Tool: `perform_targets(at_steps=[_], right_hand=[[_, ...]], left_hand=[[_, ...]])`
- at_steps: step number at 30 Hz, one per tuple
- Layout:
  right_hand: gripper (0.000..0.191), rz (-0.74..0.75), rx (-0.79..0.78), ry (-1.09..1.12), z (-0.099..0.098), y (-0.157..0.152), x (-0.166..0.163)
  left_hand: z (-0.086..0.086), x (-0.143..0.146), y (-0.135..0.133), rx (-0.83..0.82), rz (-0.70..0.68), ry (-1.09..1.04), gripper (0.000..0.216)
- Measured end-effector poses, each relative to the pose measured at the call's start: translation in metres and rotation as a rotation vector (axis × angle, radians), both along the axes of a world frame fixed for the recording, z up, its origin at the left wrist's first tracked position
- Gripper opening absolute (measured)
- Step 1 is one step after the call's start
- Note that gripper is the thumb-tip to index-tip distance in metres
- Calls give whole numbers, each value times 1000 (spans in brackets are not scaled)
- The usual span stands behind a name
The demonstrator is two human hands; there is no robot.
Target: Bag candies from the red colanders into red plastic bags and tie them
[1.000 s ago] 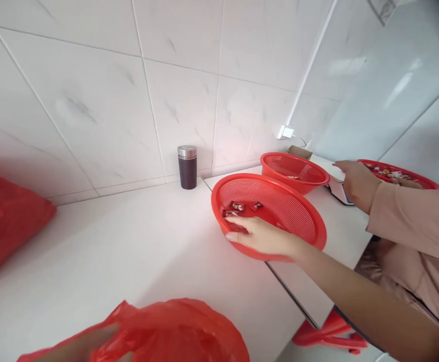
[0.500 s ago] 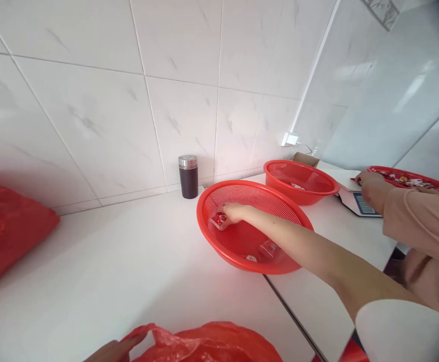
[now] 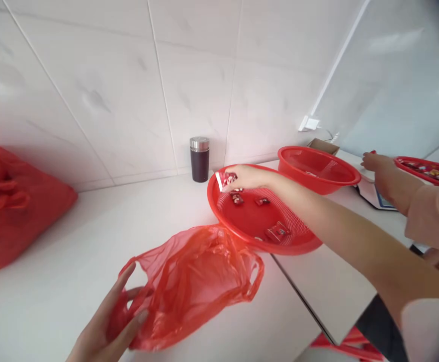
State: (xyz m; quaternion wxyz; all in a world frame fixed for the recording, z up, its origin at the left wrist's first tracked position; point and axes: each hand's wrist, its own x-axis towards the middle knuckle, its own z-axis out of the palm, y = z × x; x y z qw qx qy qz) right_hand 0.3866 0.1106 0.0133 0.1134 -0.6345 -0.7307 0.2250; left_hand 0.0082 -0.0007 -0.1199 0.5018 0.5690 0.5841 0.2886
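My left hand (image 3: 108,317) grips the side of a thin red plastic bag (image 3: 196,286) by its handle, the index finger and thumb spread around the film. The bag lies with its mouth wide apart on the white counter. Over the far left rim of a red perforated basket (image 3: 244,213), my right hand (image 3: 248,177) is closed on a small red and white packet (image 3: 227,179). Several small wrapped packets lie in the basket, among them a red packet (image 3: 278,232) near its front. The bag's far edge touches or nearly touches the basket.
A dark tumbler (image 3: 199,163) stands by the tiled wall. Left lies a full red bag (image 3: 34,221). Behind on the right are another red basket (image 3: 317,181), a scale (image 3: 370,193) and a red tray (image 3: 430,171) of wrapped pieces, where a co-worker's hand (image 3: 381,168) reaches.
My right hand has lifted a packet from the basket's inside to above its rim. My left hand has brought the red bag up and forward, close to the basket. More packets show in the basket.
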Motion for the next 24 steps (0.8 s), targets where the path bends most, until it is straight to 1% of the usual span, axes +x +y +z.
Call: perform_targets(at_steps=[1, 2, 3, 5, 7, 9, 11, 13, 15, 18, 22, 24], right_hand=[[40, 34, 20, 154, 6, -14, -14], [40, 44, 55, 261, 9, -29, -31], [40, 65, 45, 309, 10, -43, -49], [39, 116, -43, 317, 2, -69, -86], [34, 199, -105, 282, -15, -85, -116], [29, 237, -73, 172, -34, -90, -132], [30, 219, -11, 50, -44, -88, -135], [35, 185, -1, 5, -42, -85, -130], [38, 162, -38, 29, -34, -84, -124], [40, 152, -128, 59, -25, -90, -121], [44, 125, -271, 29, -32, -100, -127], [50, 104, -297, -27, -36, -104, -130]], left_hand=[[3, 3, -2, -18, -14, -3, 89], [7, 6, -4, -25, -23, -9, 88], [11, 9, -7, -22, -26, -15, 85], [17, 13, -12, -6, -8, -25, 78], [20, 14, -17, 5, 16, -36, 72], [20, 11, -19, 27, 14, -48, 70], [17, 5, -19, 63, -25, -68, 71], [15, -1, -18, 87, -79, -86, 73], [15, -4, -18, 87, -108, -107, 72], [18, -3, -21, 78, -95, -144, 69], [20, -2, -24, 90, -66, -149, 69], [19, -2, -24, 97, -60, -143, 69]])
